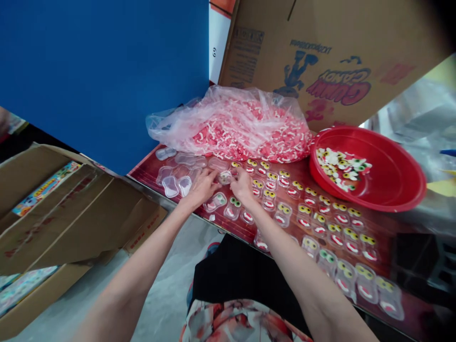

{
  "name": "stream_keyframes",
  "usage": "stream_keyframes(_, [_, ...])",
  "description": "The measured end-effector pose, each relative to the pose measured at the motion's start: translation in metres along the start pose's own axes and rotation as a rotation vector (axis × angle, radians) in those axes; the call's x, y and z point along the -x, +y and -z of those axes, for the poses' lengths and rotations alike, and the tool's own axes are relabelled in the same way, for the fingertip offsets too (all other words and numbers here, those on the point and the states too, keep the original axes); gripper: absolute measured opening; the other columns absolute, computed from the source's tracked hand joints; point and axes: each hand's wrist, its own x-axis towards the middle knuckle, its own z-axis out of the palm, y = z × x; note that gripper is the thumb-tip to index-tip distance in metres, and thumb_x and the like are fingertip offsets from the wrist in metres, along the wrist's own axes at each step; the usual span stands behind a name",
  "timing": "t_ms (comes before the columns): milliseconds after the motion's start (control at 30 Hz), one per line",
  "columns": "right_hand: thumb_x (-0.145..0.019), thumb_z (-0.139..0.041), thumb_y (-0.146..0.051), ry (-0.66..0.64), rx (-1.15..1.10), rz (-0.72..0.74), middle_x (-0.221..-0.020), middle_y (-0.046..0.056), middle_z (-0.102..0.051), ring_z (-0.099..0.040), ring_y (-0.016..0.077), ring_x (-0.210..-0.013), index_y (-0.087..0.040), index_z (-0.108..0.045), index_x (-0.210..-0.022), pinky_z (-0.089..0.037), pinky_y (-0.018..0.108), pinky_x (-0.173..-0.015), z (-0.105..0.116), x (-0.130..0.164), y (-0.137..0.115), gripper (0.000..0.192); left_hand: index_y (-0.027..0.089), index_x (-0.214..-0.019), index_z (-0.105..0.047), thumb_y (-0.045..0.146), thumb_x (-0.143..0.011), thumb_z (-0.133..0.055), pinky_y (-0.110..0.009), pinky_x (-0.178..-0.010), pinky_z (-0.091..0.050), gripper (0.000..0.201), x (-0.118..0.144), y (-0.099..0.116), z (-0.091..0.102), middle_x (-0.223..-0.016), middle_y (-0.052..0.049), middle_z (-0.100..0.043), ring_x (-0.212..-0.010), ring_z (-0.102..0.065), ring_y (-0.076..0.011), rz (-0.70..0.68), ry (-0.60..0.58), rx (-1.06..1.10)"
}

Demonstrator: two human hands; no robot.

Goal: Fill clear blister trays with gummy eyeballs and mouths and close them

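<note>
Between my hands is a small clear plastic blister case (224, 177) with pale eye-shaped pieces in it. My left hand (203, 189) has its fingers curled at the case's left edge. At the right edge, my right hand (242, 183) pinches the case with thumb and fingers. Just below them lie filled cases, one with green eyes and red-and-white mouth pieces (232, 208). Several more filled cases with yellow eyes (284, 213) stand in rows to the right. Beside my left hand are clear empty blister shells (171, 186).
A clear bag (235, 128) of pink-and-white candy lies behind the rows. The red basin (388, 166) at right holds loose eye pieces (342, 166). A printed cardboard box (270, 61) and a blue panel (103, 71) rise at the back. Open cartons (107, 223) stand at lower left.
</note>
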Motion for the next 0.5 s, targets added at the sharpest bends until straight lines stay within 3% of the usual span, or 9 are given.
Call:
stream_keyframes(200, [-0.092,-0.05,-0.022,-0.097,0.349,0.008,-0.109,0.016,-0.071,-0.066,0.0261,-0.098,-0.014,-0.069,-0.109,-0.046,0.032,-0.081,0.006,0.013,-0.021,0.026,0.014,-0.124,-0.064,0.029,-0.089,-0.062,-0.041,-0.102,-0.042,0.038,0.01,-0.001,-0.001,-0.115,-0.014,-0.058,-0.112,-0.056,-0.0289,0.023,-0.028,-0.067])
stream_keyframes(300, [-0.094,-0.048,-0.021,-0.159,0.388,0.027,-0.106,0.015,-0.072,-0.067,0.0257,-0.099,-0.015,-0.07,-0.11,-0.047,0.032,-0.082,0.006,0.018,-0.024,0.027,0.014,-0.123,-0.066,0.024,-0.09,-0.059,-0.038,-0.097,-0.046,0.035,0.018,-0.001,-0.001,-0.112,-0.014,-0.058,-0.109,-0.059,-0.0276,0.075,-0.033,-0.044])
stream_keyframes(500, [-0.098,-0.044,-0.025,-0.138,0.457,0.074,-0.114,0.013,-0.069,-0.066,0.0253,-0.099,-0.02,-0.068,-0.116,-0.048,0.033,-0.081,0.002,0.016,-0.026,0.031,0.013,-0.121,-0.069,0.018,-0.089,-0.055,-0.038,-0.094,-0.048,0.035,0.019,-0.001,-0.002,-0.107,-0.014,-0.063,-0.104,-0.062,-0.0275,0.167,-0.032,-0.007])
